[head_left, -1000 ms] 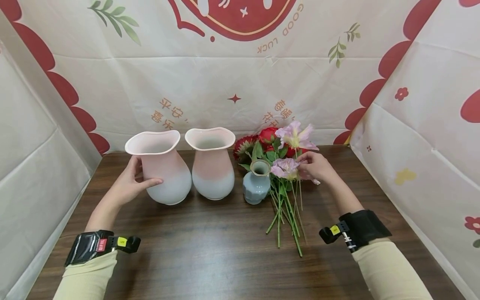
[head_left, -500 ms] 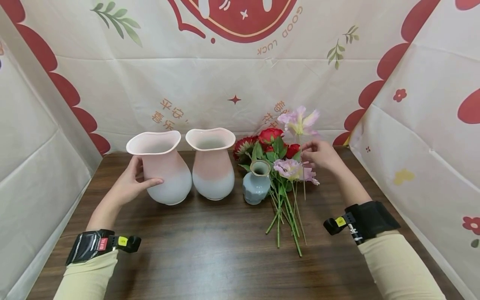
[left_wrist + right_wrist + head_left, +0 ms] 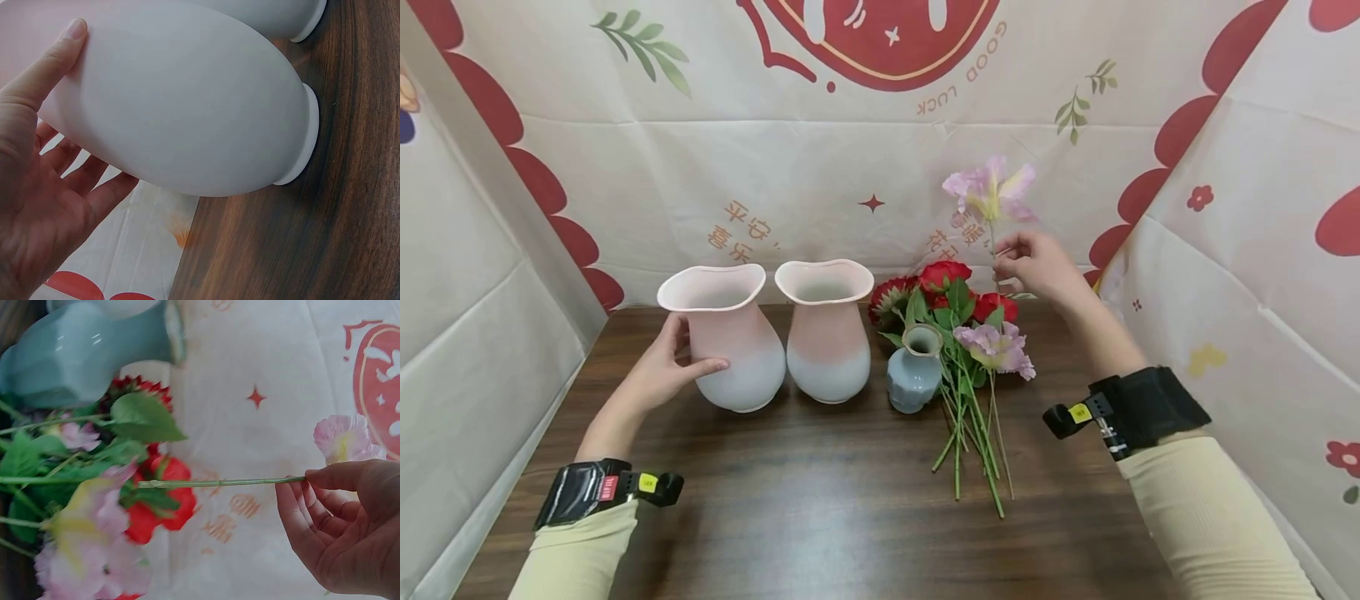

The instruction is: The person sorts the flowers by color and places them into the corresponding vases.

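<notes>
My right hand [image 3: 1036, 268] pinches the thin green stem [image 3: 244, 482] of a pale purple artificial flower [image 3: 991, 190] between thumb and fingers. It holds that flower upright above the other flowers, its stem end free in the right wrist view. At the left, my left hand [image 3: 662, 367] holds a pink-and-white vase [image 3: 741, 358] with a wavy rim, the thumb in front and the fingers at its far side. This vase stands upright on the table, as its foot in the left wrist view [image 3: 306, 137] shows.
A second pink-and-white vase [image 3: 829, 354] stands beside the held one. Right of it is a small blue-grey vase [image 3: 913, 377]. Red flowers [image 3: 943, 275], another purple flower [image 3: 997, 346] and several green stems [image 3: 981, 433] lie on the brown wooden table [image 3: 820, 517]. Printed cloth [image 3: 820, 175] hangs behind.
My right hand has lifted the pale purple flower up, out of the pile of flowers. The left hand and the vases keep their places.
</notes>
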Demonstrator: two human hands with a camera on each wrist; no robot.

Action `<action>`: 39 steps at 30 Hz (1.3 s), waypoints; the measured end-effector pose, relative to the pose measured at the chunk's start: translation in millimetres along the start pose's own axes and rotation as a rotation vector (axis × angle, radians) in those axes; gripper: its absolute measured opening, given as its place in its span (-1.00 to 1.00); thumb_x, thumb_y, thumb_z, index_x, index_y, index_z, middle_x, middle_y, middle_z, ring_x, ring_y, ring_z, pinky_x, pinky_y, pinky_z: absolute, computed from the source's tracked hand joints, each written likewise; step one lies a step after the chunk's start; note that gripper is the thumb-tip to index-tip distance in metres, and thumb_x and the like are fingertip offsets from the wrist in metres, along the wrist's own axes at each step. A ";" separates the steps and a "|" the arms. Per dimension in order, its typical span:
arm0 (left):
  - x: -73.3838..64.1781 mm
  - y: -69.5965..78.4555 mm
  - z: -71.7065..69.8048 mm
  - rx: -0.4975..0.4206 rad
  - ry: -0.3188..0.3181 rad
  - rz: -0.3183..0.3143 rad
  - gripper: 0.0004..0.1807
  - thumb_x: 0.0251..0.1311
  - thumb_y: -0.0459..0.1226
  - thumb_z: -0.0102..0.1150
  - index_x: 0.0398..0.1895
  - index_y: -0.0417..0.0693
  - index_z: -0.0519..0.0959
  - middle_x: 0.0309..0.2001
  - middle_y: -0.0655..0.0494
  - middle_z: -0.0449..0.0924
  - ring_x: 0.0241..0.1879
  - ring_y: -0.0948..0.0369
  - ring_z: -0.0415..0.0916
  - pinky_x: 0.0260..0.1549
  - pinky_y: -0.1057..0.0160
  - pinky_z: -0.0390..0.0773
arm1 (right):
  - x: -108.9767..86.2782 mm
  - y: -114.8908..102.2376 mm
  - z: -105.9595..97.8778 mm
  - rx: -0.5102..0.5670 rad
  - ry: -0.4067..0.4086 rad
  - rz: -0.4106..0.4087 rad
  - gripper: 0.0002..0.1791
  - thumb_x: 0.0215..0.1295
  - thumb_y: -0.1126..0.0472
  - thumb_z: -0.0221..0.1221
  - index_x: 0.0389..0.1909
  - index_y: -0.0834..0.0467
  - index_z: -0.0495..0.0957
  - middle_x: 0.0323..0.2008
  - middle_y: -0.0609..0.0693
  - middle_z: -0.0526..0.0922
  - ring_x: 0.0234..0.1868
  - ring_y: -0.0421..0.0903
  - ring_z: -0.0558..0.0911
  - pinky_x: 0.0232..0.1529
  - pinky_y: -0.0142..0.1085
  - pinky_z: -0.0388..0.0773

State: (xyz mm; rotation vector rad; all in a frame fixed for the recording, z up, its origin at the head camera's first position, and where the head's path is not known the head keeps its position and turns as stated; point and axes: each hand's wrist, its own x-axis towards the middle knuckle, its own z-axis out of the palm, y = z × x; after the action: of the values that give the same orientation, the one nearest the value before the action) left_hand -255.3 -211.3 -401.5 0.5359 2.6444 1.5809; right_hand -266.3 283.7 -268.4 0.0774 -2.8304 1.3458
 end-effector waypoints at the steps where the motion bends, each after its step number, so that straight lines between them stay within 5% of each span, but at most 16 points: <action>1: -0.4 -0.1 -0.3 -0.001 -0.004 -0.006 0.00 0.19 -0.26 0.38 0.50 -0.07 -0.13 0.41 -0.30 0.10 0.41 -0.25 0.14 0.33 -0.40 0.22 | 0.9 -4.6 0.7 0.020 0.001 -0.008 -0.68 0.47 0.27 0.06 0.11 0.38 0.36 -0.30 -0.02 0.53 -0.39 -0.31 0.64 -0.35 -0.43 0.69; 21: -0.4 -1.2 -5.3 0.004 -0.002 -0.028 0.00 0.18 -0.22 0.40 0.49 -0.07 -0.10 0.40 -0.30 0.14 0.41 -0.31 0.15 0.31 -0.39 0.26 | 29.0 -102.9 33.7 0.079 0.031 -0.115 -0.71 0.42 0.27 0.11 0.08 0.31 0.43 -0.23 0.04 0.53 -0.33 -0.22 0.67 -0.24 -0.37 0.73; 39: 5.0 3.9 -5.9 0.028 -0.005 -0.097 -0.03 0.17 -0.14 0.41 0.46 -0.12 -0.05 0.41 -0.31 0.15 0.44 -0.33 0.13 0.32 -0.38 0.26 | 40.8 -152.3 60.3 0.186 0.095 -0.218 -0.76 0.37 0.27 0.17 0.01 0.22 0.48 -0.32 -0.05 0.55 -0.28 -0.12 0.67 -0.19 -0.30 0.73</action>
State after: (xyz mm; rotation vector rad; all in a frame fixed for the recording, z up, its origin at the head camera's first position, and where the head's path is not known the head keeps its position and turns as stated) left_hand -260.1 -213.2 -394.5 0.4054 2.6490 1.5163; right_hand -298.9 139.4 -187.4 0.3048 -2.5266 1.5127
